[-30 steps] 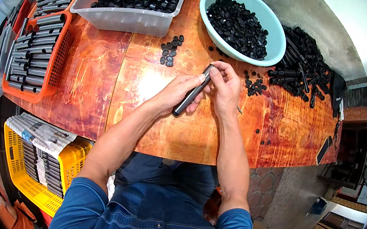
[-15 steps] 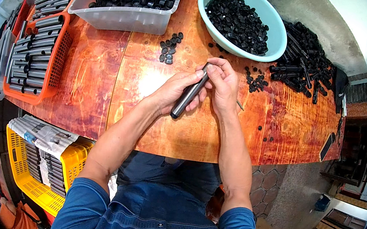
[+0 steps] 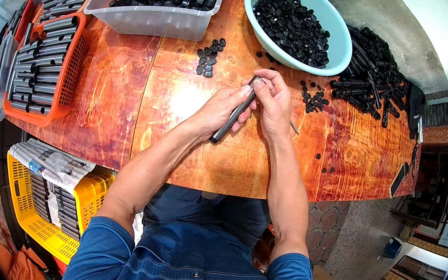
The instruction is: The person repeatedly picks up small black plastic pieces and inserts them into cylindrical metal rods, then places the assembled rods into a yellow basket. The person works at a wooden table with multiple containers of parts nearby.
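Observation:
My left hand point(image 3: 218, 110) grips a dark grey tube point(image 3: 233, 116) slantwise over the orange wooden table point(image 3: 121, 97). My right hand point(image 3: 273, 102) pinches the tube's upper end with its fingertips; whether a small cap sits there I cannot tell. A thin metal rod point(image 3: 294, 128) pokes out from under my right hand. A small cluster of black caps point(image 3: 208, 61) lies just beyond my hands, and a few more caps point(image 3: 314, 98) lie to the right.
A teal bowl point(image 3: 339, 36) of black caps and a clear bin point(image 3: 155, 18) of black parts stand at the back. A heap of black tubes point(image 3: 373, 75) lies far right. Orange crates point(image 3: 44, 72) of grey tubes sit left; a yellow crate point(image 3: 50, 196) stands below.
Both hands have held the tube in nearly the same place; my right fingers have shifted slightly at its upper end.

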The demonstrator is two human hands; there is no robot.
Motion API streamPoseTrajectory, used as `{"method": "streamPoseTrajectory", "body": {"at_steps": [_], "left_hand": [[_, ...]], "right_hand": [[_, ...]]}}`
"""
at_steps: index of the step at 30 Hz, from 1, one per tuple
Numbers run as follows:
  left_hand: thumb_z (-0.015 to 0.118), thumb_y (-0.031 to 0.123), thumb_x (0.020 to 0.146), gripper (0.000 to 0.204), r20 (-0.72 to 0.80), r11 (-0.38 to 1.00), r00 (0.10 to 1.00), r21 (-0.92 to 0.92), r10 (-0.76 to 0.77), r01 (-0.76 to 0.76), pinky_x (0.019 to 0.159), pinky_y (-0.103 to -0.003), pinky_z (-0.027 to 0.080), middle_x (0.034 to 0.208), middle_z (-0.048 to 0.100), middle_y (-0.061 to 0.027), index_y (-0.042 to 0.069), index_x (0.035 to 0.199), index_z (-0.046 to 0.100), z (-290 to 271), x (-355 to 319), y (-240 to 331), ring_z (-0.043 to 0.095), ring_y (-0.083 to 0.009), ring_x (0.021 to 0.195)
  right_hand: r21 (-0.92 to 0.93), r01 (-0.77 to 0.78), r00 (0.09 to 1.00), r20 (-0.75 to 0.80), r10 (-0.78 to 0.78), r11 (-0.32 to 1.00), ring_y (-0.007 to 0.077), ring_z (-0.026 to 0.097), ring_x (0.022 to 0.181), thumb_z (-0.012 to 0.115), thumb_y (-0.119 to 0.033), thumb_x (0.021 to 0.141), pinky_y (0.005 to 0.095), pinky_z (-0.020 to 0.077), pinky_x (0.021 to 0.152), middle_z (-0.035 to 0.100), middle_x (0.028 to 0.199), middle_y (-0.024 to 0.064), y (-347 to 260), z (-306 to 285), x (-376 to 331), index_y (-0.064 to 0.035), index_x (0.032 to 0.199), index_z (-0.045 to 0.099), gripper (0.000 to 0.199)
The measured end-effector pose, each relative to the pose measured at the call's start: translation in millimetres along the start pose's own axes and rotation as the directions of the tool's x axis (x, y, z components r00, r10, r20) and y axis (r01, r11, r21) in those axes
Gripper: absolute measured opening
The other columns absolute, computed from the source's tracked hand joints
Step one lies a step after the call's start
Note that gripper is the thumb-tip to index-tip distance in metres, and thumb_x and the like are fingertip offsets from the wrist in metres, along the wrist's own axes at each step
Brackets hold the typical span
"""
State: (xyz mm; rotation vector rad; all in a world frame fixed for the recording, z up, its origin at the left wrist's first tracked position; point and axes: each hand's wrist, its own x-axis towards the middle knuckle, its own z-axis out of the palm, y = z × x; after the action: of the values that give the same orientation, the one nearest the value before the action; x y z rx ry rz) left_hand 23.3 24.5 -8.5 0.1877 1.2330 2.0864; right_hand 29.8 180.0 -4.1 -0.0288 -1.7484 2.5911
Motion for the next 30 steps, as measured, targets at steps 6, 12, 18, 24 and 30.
{"method": "streamPoseTrajectory", "body": {"at_steps": [6,12,18,24,30], "left_hand": [[0.046,0.045,0.107,0.044,0.02,0.998,1.0,-0.069,-0.008,0.009,0.04,-0.021,0.039,0.064,0.054,0.0002,0.005,0.094,0.058,15,-14,8,0.049,-0.0085,0.044],[0.047,0.044,0.107,0.043,0.021,0.995,1.0,0.101,0.013,-0.015,0.046,-0.02,0.041,0.069,0.06,-0.0002,0.005,0.094,0.061,7,-7,12,0.052,-0.0071,0.05],[0.047,0.035,0.108,0.035,0.077,0.92,0.997,0.388,0.027,-0.055,0.058,-0.021,0.045,0.078,0.063,-0.0008,0.005,0.097,0.062,-3,-16,30,0.054,-0.0058,0.062],[0.06,0.022,0.099,0.037,0.221,0.26,0.89,0.904,0.399,-0.341,0.08,-0.046,0.051,0.094,0.062,-0.021,0.0,0.128,0.057,-14,-49,34,0.063,-0.0365,0.094],[0.073,0.02,0.088,0.042,0.203,-0.251,0.883,0.963,0.423,-0.101,0.072,-0.046,0.053,0.094,0.061,-0.0164,0.007,0.125,0.061,-21,-86,25,0.064,-0.0382,0.084]], "right_hand": [[0.123,0.008,0.996,0.091,-0.019,0.992,0.0072,0.059,0.074,0.066,-0.012,0.097,0.0189,0.0483,0.063,0.069,0.1,0.0087,-15,5,-6,-0.0044,0.12,0.055,0.026],[0.095,-0.025,0.994,0.109,0.015,0.995,0.0112,0.065,0.086,0.065,-0.015,0.098,0.0209,0.052,0.071,0.07,0.103,0.0101,-15,-4,-3,-0.002,0.121,0.055,0.028],[-0.073,0.068,0.984,0.167,-0.055,0.995,0.0116,0.064,0.087,0.065,-0.014,0.095,0.0248,0.051,0.076,0.07,0.103,0.01,-22,-9,0,-0.0005,0.116,0.061,0.025],[-0.251,-0.021,0.968,0.235,0.082,0.968,0.0098,0.062,0.083,0.068,-0.014,0.092,0.0247,0.0505,0.074,0.067,0.094,0.0036,-31,-6,-6,-0.0009,0.107,0.066,0.02],[-0.429,-0.084,0.906,0.342,0.248,0.899,0.0139,0.066,0.086,0.067,-0.006,0.09,0.0288,0.0544,0.076,0.07,0.095,0.0081,-11,11,-14,0.0043,0.107,0.068,0.02]]}}
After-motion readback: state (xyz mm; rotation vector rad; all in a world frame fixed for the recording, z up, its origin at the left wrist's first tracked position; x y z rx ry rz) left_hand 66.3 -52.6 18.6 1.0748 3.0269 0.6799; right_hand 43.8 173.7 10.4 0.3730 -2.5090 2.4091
